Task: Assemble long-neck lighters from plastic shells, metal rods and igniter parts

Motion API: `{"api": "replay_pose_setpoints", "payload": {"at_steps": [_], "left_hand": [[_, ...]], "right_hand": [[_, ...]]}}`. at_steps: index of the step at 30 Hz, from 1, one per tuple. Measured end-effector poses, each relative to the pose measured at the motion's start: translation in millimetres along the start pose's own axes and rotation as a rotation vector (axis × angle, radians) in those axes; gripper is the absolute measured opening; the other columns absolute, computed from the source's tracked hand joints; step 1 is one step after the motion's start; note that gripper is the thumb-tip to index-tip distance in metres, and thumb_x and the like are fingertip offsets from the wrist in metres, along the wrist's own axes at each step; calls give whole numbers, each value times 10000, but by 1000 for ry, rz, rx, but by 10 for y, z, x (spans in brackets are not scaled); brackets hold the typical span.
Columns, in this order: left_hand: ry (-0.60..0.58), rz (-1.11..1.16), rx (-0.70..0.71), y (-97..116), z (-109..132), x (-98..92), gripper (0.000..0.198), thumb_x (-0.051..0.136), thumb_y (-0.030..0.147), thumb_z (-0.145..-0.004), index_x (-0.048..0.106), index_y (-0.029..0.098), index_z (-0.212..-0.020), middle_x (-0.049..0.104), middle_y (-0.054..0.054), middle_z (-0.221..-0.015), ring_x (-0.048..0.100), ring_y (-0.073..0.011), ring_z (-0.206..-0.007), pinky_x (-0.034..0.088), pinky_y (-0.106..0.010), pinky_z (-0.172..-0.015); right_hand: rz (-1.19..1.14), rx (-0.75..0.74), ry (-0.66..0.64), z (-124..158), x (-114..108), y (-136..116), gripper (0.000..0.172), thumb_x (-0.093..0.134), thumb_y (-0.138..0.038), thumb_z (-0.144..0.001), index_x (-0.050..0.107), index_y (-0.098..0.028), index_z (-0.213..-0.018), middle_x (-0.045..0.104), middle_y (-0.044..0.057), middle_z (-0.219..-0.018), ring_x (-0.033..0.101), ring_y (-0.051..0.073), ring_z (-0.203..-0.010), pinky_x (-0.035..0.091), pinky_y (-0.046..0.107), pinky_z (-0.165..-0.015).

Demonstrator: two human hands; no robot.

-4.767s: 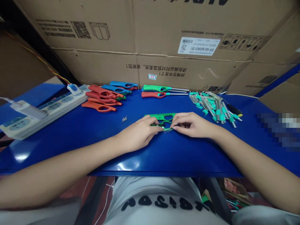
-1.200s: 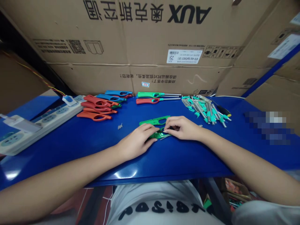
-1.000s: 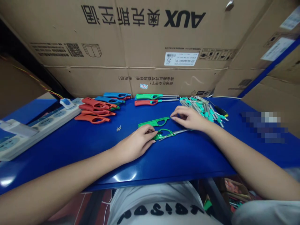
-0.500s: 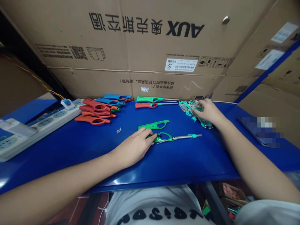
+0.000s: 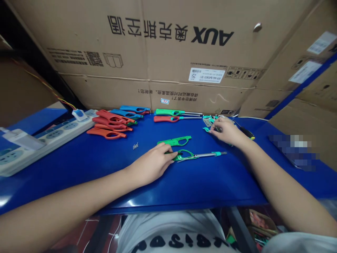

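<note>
My left hand (image 5: 154,163) lies on the blue table (image 5: 184,179), fingers pressed on the handle end of a green lighter half with a metal tube (image 5: 196,155) sticking out to the right. A second green handle shell (image 5: 174,141) rests just behind it. My right hand (image 5: 226,130) is at the heap of metal tubes with teal ends (image 5: 210,121) at the back right, fingers curled over one or more pieces I cannot make out.
Red and blue handle shells (image 5: 113,123) are piled at the back left. Two assembled lighters, green (image 5: 173,112) and red (image 5: 168,119), lie by the cardboard boxes (image 5: 168,56). A white power strip (image 5: 39,140) sits far left. Small screws (image 5: 136,146) and a screwdriver (image 5: 246,133) lie nearby.
My right hand left the green lighter half and reached back right into the heap of tubes. The left hand stayed pressing the handle. The metal tube now shows uncovered.
</note>
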State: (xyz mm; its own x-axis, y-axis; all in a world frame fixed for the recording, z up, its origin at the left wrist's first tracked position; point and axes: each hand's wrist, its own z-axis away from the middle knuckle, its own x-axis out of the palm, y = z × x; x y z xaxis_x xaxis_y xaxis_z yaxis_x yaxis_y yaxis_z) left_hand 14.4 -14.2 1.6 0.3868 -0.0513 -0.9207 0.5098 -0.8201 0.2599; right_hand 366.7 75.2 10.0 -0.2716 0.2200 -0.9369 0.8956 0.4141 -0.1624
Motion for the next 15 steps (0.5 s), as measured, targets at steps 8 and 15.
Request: {"api": "replay_pose_setpoints", "payload": {"at_steps": [8, 15], "left_hand": [[-54, -61, -42, 62, -19, -36, 315, 446, 201, -1034, 727, 103, -1139, 660, -131, -1012, 632, -245, -963, 564, -373, -855], [-35, -49, -59, 55, -3, -39, 294, 470, 185, -1019, 732, 128, -1138, 664, -128, -1038, 627, -245, -976, 566, -377, -857]], "right_hand": [[-182, -211, -230, 71, -107, -356, 241, 589, -418, -911, 662, -200, -840, 626, 84, -922, 591, 233, -870, 466, 386, -833], [-191, -204, -275, 78, -33, -452, 257, 582, -417, -928, 644, -187, -832, 630, 67, -841, 559, 194, -732, 440, 330, -689]]}}
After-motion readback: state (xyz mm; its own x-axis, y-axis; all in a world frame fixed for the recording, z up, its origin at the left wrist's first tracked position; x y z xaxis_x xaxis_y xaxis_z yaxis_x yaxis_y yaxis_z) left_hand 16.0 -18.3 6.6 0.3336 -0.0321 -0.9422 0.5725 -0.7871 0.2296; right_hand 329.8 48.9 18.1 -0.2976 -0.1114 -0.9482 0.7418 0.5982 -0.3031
